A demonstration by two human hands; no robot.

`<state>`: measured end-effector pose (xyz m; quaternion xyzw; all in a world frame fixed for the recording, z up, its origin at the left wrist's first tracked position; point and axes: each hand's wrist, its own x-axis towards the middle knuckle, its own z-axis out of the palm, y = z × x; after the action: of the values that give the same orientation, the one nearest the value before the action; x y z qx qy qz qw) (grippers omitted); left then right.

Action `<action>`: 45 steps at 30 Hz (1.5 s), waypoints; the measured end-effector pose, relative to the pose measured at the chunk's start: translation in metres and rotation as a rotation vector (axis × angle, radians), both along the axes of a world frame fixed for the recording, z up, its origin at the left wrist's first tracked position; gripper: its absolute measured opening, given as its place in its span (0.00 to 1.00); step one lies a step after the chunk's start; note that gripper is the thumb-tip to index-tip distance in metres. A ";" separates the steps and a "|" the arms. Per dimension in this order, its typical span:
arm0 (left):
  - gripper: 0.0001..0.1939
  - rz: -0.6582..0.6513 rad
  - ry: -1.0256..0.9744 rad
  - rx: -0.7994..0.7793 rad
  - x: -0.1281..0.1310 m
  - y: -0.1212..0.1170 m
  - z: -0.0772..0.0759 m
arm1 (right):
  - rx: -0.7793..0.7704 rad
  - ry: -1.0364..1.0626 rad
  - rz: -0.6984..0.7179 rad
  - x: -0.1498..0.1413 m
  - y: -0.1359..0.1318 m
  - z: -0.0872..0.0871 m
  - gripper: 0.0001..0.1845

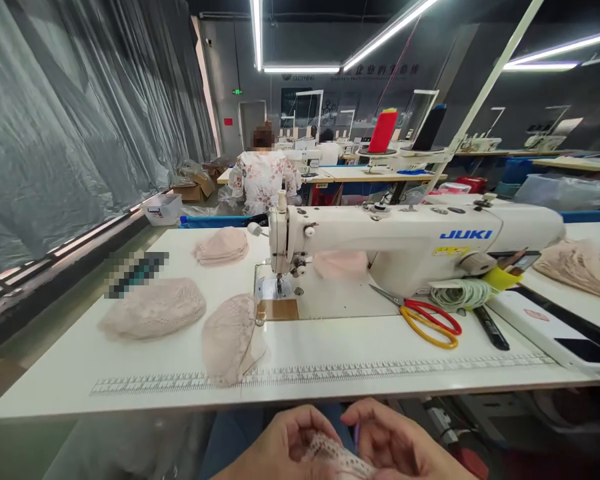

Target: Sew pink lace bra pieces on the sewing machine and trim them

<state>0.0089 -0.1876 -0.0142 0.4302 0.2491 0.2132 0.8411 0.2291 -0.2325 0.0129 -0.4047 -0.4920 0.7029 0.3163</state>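
Below the table's front edge, my left hand (295,443) is closed on a pale pink piece of lace fabric (337,459) with a row of small holes. My right hand (395,443) is beside it, fingers curled around the fabric's other end. A thin purple thing (357,433) shows at the right fingertips; its kind is unclear. On the table nearest my hands lies a pale pink lace cup piece (230,340), partly over the printed ruler (320,375). The white sewing machine (410,233) stands behind it.
Red-and-yellow scissors (425,319) and a black cutter (491,328) lie right of the needle. More lace pieces (155,308) lie at left, with a stack (223,245) behind them. Beige fabric (587,267) is at far right. A person (265,177) sits ahead, facing away.
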 end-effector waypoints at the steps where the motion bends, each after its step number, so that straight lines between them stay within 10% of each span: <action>1: 0.30 0.033 -0.012 -0.017 -0.004 -0.005 -0.001 | -0.017 0.030 0.023 -0.004 -0.003 -0.008 0.28; 8: 0.30 0.226 -0.120 -0.207 -0.029 -0.034 -0.011 | -0.195 -0.007 0.118 -0.023 -0.028 -0.027 0.26; 17: 0.29 0.084 -0.015 -0.363 -0.040 -0.065 -0.060 | -0.191 0.012 0.135 -0.020 -0.034 -0.041 0.23; 32: 0.18 0.091 -0.040 -0.376 -0.041 -0.062 -0.044 | -0.232 0.077 0.222 -0.017 -0.023 -0.050 0.27; 41: 0.26 0.039 0.073 -0.307 -0.043 -0.061 -0.056 | -0.090 -0.133 0.098 -0.009 -0.023 -0.054 0.23; 45: 0.31 0.040 0.088 -0.227 -0.038 -0.055 -0.048 | 0.459 -0.525 -0.182 -0.009 -0.034 -0.045 0.13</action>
<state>-0.0291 -0.2428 -0.0627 0.3363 0.3165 0.1812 0.8682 0.2197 -0.2663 -0.0322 -0.5320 -0.6635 0.4153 0.3229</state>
